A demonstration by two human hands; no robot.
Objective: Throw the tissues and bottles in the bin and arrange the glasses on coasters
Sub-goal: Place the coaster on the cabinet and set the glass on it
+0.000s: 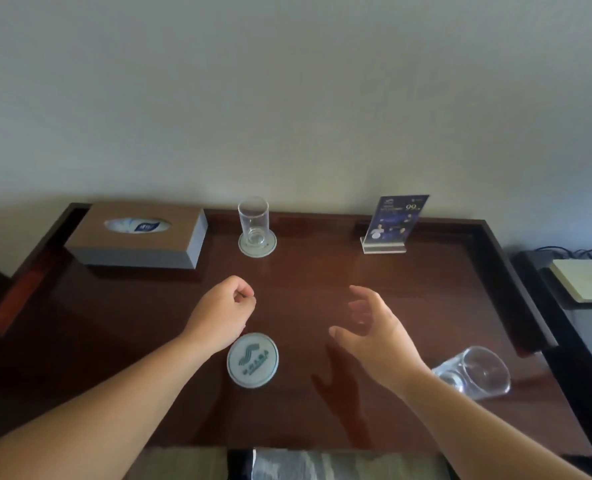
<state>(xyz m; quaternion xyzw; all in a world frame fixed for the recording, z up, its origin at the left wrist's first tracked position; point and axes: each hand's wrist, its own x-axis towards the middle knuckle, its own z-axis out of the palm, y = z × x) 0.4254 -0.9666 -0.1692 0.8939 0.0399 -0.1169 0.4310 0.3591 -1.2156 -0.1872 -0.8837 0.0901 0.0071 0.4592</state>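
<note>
Centrally, empty hands hover: left hand (223,308) curled, right hand (374,329) spread; fallen glass (474,372) near table (426,289) edge.

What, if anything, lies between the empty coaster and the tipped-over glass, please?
In the head view, the right hand and its forearm hover between the empty coaster and the tipped-over glass.

There is one view, from a wide-angle camera on the person's head, looking forward and steeply down at close range. The dark wooden table (322,271) fills the lower half of the frame, a plain wall (287,98) the upper half, and both forearms enter from the bottom corners.
</note>
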